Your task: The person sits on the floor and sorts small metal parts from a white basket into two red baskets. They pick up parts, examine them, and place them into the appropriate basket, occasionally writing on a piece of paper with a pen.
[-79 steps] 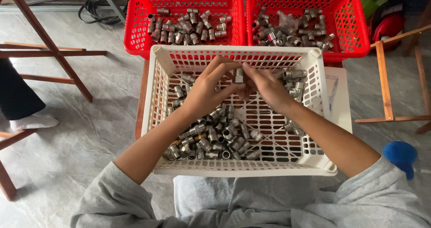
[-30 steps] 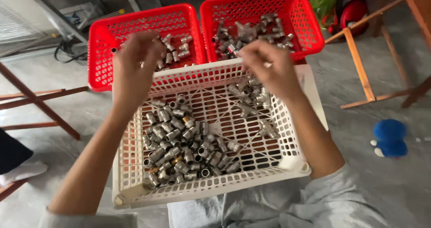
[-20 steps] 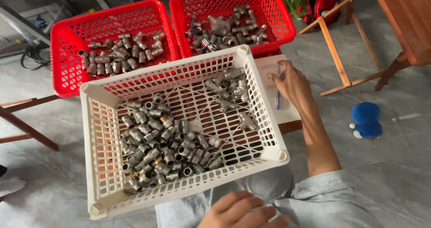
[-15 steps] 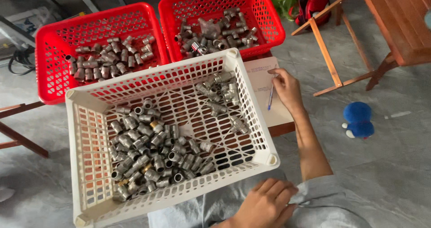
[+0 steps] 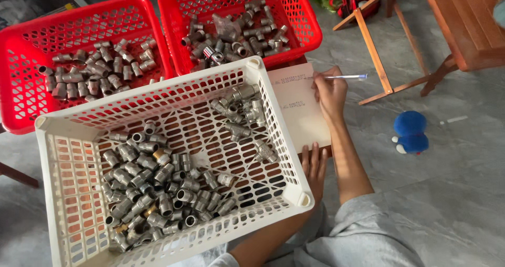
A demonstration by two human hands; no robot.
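Observation:
A white perforated basket (image 5: 68, 193) sits in front of me, holding several small metal pipe fittings (image 5: 158, 188). To its right lies a pale sheet of paper (image 5: 302, 109) with a few written lines. My right hand (image 5: 330, 91) grips a clear blue pen (image 5: 342, 77) with its tip on the top of the paper. My left hand (image 5: 314, 168) lies flat, fingers apart, on the paper's lower edge beside the basket's corner.
Two red baskets (image 5: 31, 46) (image 5: 302, 19) with more metal fittings stand behind the white one. A wooden table (image 5: 463, 19) and its frame stand at the right. A blue and white toy (image 5: 411, 133) lies on the grey tiled floor.
Both hands left the baskets. The right hand took up a pen and moved to the paper at the right; the left hand came under the basket to rest on the paper.

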